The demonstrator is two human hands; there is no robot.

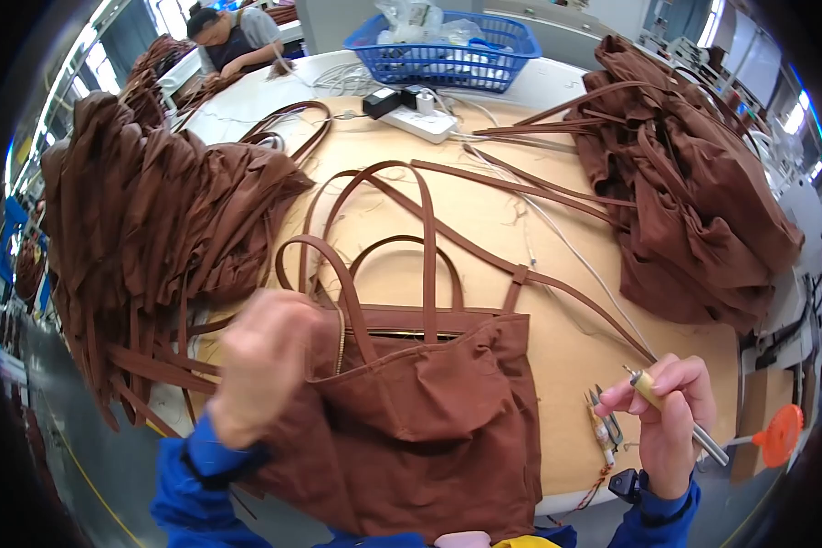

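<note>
The left hand (263,365), blurred at lower left of the frame, is closing on the top edge of a brown bag (411,420) lying at lower centre on the table (557,338), its straps looping up toward the middle. The right hand (671,420), at lower right, is pinching a thin pen-like tool (676,416) between thumb and fingers, tip pointing toward the bag; a cord is running from the tool up the table toward the power strip (420,119). Snips (603,420) are lying just beside that hand, near the table edge. Judging from this, the tool tip could mark the fabric or nick the left fingers if the bag is being tugged while the tip is close; the snips could get knocked off the edge by the wrist. Counted: one bag in hand, two heaps of brown bags, one at left (146,228) and one at upper right (694,201), one blue basket (447,55) at top, one power strip, one tool, one pair of snips.
</note>
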